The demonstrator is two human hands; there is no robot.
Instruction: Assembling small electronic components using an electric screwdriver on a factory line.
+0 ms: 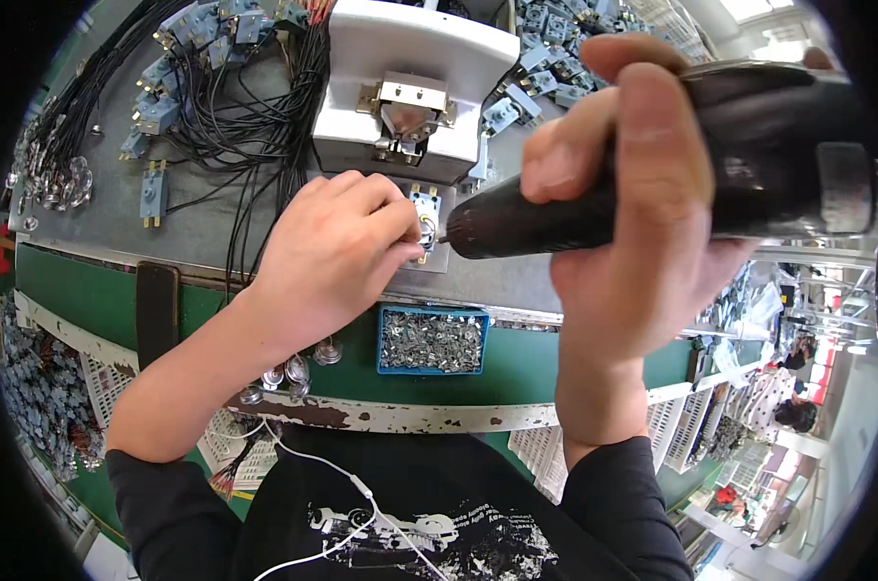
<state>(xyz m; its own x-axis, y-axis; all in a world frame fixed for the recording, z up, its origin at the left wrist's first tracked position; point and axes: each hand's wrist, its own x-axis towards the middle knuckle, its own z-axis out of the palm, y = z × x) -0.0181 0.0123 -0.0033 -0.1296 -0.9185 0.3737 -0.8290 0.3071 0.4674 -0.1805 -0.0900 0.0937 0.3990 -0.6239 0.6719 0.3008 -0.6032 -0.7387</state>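
My right hand (642, 203) is wrapped round a black electric screwdriver (545, 218), which lies nearly level. Its bit points left, at a small pale grey switch housing (426, 203) with brass terminals. The housing sits on a metal plate (437, 259) in front of a white machine (415, 87). My left hand (342, 237) is curled, its thumb and forefinger pressed to the near-left side of that housing. Whether the bit touches a screw is too small to tell.
A blue tray (431, 371) of small metal parts stands near me. Black cables (265, 107) with grey housings (153, 194) crowd the left, and more housings (555, 48) pile up behind at right. A dark phone-like slab (156, 310) lies by the bench edge. White earphone wires (362, 484) hang over my shirt.
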